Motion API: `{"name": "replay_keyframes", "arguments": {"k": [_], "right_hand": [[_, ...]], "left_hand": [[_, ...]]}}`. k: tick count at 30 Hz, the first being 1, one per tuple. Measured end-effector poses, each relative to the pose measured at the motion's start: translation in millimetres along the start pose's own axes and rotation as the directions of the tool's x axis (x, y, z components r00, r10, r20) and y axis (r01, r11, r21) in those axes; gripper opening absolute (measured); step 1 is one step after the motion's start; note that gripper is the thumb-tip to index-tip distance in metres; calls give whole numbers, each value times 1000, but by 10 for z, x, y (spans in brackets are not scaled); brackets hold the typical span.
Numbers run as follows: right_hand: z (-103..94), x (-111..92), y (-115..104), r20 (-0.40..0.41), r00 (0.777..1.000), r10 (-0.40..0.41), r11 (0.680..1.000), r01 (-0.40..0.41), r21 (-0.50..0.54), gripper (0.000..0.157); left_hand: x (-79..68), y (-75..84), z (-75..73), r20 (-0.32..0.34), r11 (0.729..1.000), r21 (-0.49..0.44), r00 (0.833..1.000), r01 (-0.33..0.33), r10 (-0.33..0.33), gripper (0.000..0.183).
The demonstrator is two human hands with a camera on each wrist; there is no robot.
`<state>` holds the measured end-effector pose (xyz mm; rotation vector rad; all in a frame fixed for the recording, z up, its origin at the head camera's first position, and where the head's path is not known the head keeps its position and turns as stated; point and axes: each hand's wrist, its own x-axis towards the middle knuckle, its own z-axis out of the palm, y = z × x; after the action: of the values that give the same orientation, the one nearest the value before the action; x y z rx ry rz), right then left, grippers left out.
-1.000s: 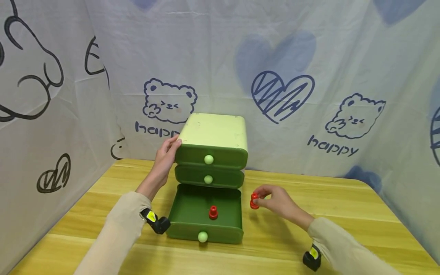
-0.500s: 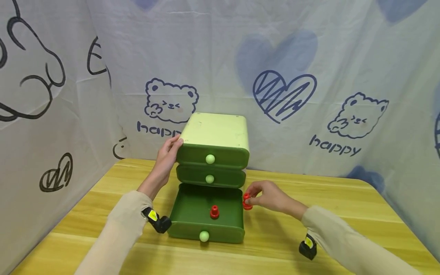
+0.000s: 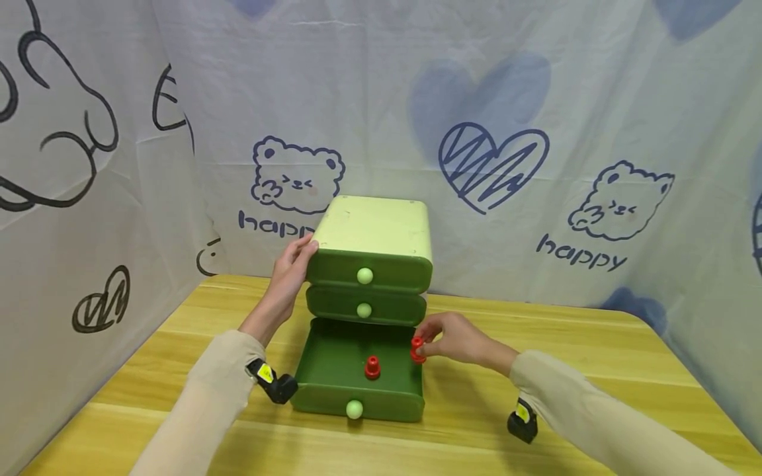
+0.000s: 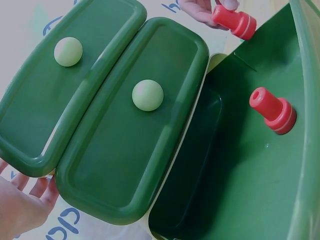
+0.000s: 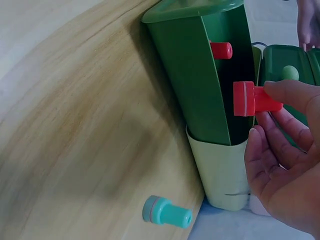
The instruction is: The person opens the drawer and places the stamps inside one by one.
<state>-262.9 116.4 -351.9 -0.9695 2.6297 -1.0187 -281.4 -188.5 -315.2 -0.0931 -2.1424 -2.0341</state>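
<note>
A small drawer cabinet (image 3: 372,221) with a pale yellow-green shell and dark green fronts stands on the table. Its bottom drawer (image 3: 389,404) is pulled out; the upper two are closed. Inside that drawer a red peg-shaped piece (image 3: 372,368) with a wider ringed base stands upright. My right hand (image 3: 455,340) pinches a second, matching red piece (image 5: 244,99) between thumb and fingers, over the drawer's right wall. My left hand (image 3: 290,268) rests against the cabinet's upper left side, fingers along it and thumb at the front corner.
A teal piece (image 5: 167,212) of the same shape stands on the wooden table (image 3: 571,370), beside the cabinet's right side in the right wrist view. Round pale green knobs (image 3: 354,410) stick out from the drawer fronts. A printed cloth (image 3: 381,99) hangs close behind.
My right hand has moved left with the red piece, from beside the drawer to over its right wall. My left hand keeps its place on the cabinet.
</note>
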Motion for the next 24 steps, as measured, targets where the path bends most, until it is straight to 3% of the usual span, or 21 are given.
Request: {"name": "replay_keyframes", "arguments": {"k": [12, 24], "right_hand": [[180, 126, -37, 24, 996, 87, 981, -90, 175, 15], [274, 237, -23, 125, 991, 40, 979, -64, 195, 16]], "left_hand": [[2, -11, -1, 1, 1000, -7, 1000, -10, 10, 57], [1, -15, -2, -2, 1000, -14, 1000, -8, 8, 56]]}}
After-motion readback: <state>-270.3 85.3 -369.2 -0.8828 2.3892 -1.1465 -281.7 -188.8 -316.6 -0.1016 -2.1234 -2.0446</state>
